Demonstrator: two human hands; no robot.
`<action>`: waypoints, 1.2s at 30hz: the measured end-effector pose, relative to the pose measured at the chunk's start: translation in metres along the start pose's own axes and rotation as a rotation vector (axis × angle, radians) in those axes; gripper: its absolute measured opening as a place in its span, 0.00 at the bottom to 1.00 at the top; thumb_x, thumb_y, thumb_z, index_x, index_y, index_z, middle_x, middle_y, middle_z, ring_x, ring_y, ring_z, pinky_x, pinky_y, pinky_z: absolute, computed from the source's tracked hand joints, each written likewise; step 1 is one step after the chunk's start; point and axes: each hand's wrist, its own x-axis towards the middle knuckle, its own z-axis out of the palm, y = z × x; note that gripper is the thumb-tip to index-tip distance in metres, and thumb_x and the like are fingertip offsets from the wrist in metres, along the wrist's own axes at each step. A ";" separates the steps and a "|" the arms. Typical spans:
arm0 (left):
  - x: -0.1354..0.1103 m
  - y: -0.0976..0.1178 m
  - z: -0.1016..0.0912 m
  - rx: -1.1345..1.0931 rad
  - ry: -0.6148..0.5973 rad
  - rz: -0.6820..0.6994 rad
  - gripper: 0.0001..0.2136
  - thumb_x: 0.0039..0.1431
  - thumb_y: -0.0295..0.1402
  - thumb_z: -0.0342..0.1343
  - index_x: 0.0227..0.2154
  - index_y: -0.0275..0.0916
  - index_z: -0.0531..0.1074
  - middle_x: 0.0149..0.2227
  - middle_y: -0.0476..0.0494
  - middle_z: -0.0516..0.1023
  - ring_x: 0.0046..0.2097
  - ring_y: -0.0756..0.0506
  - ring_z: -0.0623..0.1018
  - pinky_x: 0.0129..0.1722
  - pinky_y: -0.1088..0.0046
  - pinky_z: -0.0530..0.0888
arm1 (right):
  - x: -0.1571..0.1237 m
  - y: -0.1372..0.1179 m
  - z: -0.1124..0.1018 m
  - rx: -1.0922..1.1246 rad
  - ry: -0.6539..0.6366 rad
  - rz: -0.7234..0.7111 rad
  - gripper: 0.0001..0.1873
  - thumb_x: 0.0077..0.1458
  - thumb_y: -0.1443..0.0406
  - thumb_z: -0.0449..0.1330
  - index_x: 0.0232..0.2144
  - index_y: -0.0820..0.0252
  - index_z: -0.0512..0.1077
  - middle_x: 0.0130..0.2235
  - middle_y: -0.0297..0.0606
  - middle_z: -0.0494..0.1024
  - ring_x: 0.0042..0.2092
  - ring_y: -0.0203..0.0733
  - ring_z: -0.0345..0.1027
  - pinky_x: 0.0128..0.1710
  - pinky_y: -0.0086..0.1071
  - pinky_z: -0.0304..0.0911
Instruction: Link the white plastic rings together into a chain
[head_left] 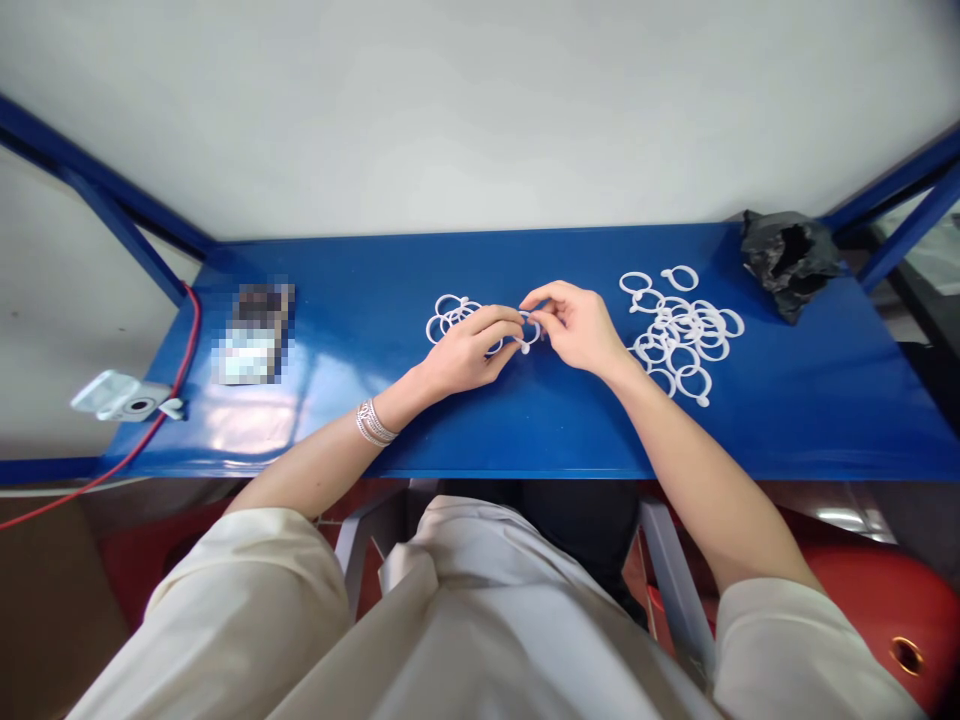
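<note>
Left hand (471, 352) and right hand (570, 325) close on one white plastic ring (529, 333)

The hands are together, fingertips almost meeting, and both pinch the white plastic ring between them, right in front of the person. It is an open-looking loop with a small knob, and the knob points down toward the person. Just under and beyond the left hand's fingers lies a small tangle of similar rings (450, 320), partly covered by that hand. Beside the right hand, on its far side, is a larger loose heap of rings (679, 335), many of them overlapping and a few lying apart at its edges. Past that heap, well beyond the right hand, sits a crumpled black plastic bag (787, 265). Well beyond the left hand lies a flat packet (255, 335), blurred too heavily to read, and farther out a small white device (124, 395) with a red cable (184, 370) running past it. All of this rests on a glossy blue tabletop (825, 400). Stacked silver bangles (373, 422) circle the left wrist, and cream sleeves (217, 600) are pushed up both forearms.
</note>
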 end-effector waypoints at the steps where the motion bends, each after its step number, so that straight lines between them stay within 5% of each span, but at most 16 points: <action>1: 0.000 0.000 0.001 0.000 0.014 0.006 0.05 0.70 0.26 0.58 0.43 0.41 0.77 0.49 0.39 0.85 0.50 0.44 0.85 0.50 0.64 0.83 | 0.000 0.001 0.000 0.004 -0.003 -0.009 0.10 0.62 0.70 0.58 0.41 0.59 0.80 0.43 0.41 0.83 0.33 0.40 0.71 0.38 0.37 0.67; 12: 0.000 0.000 0.004 0.047 0.207 -0.121 0.04 0.71 0.29 0.61 0.37 0.37 0.76 0.35 0.46 0.84 0.32 0.52 0.79 0.34 0.75 0.74 | -0.002 -0.005 -0.001 -0.033 0.066 -0.226 0.13 0.66 0.71 0.55 0.43 0.56 0.79 0.49 0.43 0.80 0.39 0.42 0.72 0.38 0.37 0.67; 17: 0.000 -0.001 0.005 0.057 0.226 -0.123 0.04 0.70 0.30 0.61 0.37 0.37 0.76 0.33 0.46 0.83 0.31 0.51 0.77 0.33 0.74 0.72 | -0.003 -0.010 0.001 0.044 -0.057 -0.152 0.13 0.73 0.58 0.57 0.38 0.57 0.76 0.41 0.40 0.80 0.34 0.39 0.69 0.35 0.35 0.64; 23: 0.000 -0.001 0.004 0.023 0.186 -0.176 0.06 0.72 0.31 0.58 0.37 0.37 0.76 0.32 0.46 0.81 0.30 0.51 0.76 0.32 0.74 0.71 | -0.002 -0.008 0.007 0.070 -0.055 -0.088 0.21 0.66 0.47 0.66 0.34 0.58 0.75 0.38 0.38 0.79 0.29 0.36 0.64 0.33 0.35 0.62; 30: -0.001 0.001 0.008 -0.603 0.044 -0.443 0.14 0.74 0.45 0.58 0.39 0.38 0.74 0.25 0.51 0.74 0.19 0.56 0.68 0.20 0.78 0.62 | 0.000 -0.010 0.000 0.393 -0.250 0.161 0.24 0.60 0.45 0.71 0.35 0.59 0.74 0.25 0.31 0.73 0.24 0.34 0.63 0.24 0.31 0.57; 36: 0.000 0.008 0.003 -1.140 -0.113 -0.636 0.17 0.65 0.46 0.65 0.30 0.39 0.69 0.20 0.57 0.58 0.20 0.55 0.59 0.21 0.76 0.59 | -0.003 -0.020 -0.003 0.570 -0.496 0.206 0.25 0.60 0.46 0.72 0.31 0.57 0.68 0.24 0.27 0.67 0.24 0.31 0.59 0.23 0.29 0.55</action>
